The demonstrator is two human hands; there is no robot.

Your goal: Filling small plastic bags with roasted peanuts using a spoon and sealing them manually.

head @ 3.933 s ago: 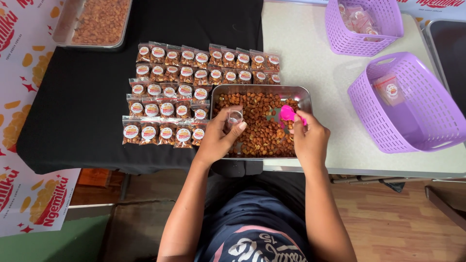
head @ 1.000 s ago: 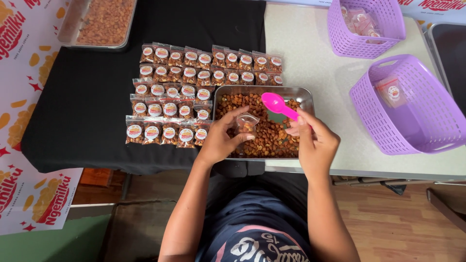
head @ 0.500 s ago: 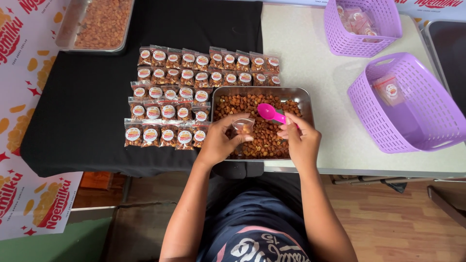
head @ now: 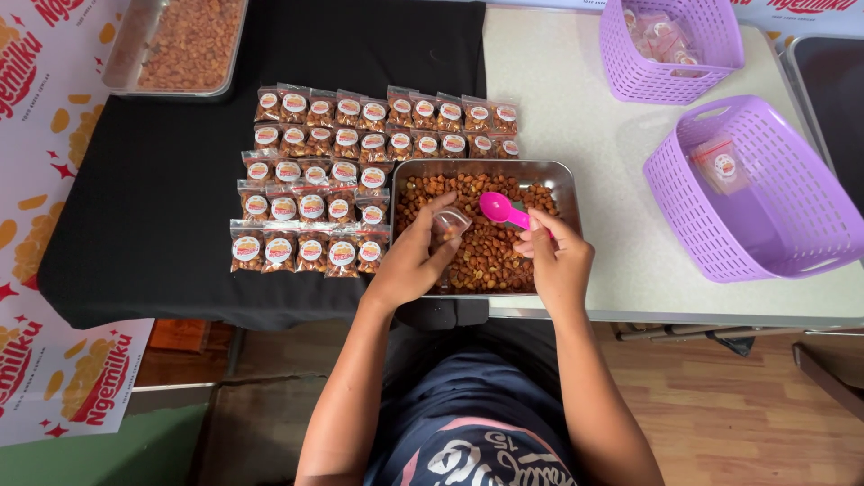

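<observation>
Both hands over the metal tray (head: 565,176) w/ nuts: left hand (head: 409,261) pinching small clear bag (head: 450,225), tipped more now vs before; right hand (head: 558,256) pinching pink spoon (head: 504,211), barely moved.

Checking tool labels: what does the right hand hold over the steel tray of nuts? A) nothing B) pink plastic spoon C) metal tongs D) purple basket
B: the right hand grips a pink plastic spoon above the rectangular steel tray of brown nuts.
</observation>
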